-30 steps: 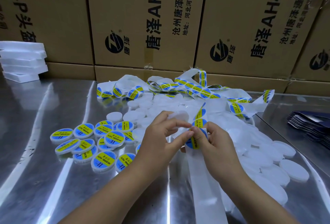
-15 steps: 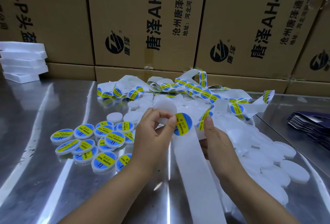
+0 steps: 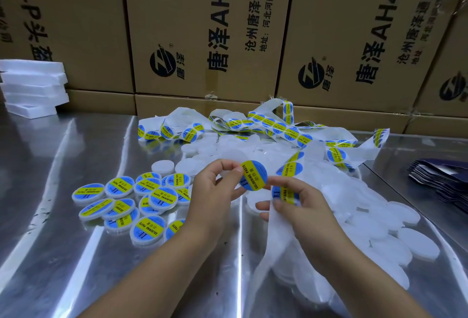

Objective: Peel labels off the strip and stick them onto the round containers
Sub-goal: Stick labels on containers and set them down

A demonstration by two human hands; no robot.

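My left hand (image 3: 215, 191) holds a round white container whose face is covered by a blue and yellow label (image 3: 254, 175); my thumb rests on the label's left edge. My right hand (image 3: 301, 198) pinches the white backing strip (image 3: 278, 231) just below the container, over another label (image 3: 285, 194) on the strip. The strip runs up to a tangle of labelled strip (image 3: 268, 122) at the back. Several labelled containers (image 3: 149, 198) lie to the left. A heap of plain white containers (image 3: 367, 219) spreads to the right.
Large cardboard boxes (image 3: 202, 34) wall off the back of the shiny metal table (image 3: 63, 254). A stack of white foam trays (image 3: 33, 87) sits at the far left. Dark blue packets (image 3: 445, 181) lie at the right edge.
The peeled label went from the strip onto the container in my left hand. My right hand slid down the strip and now pinches it over the following label.
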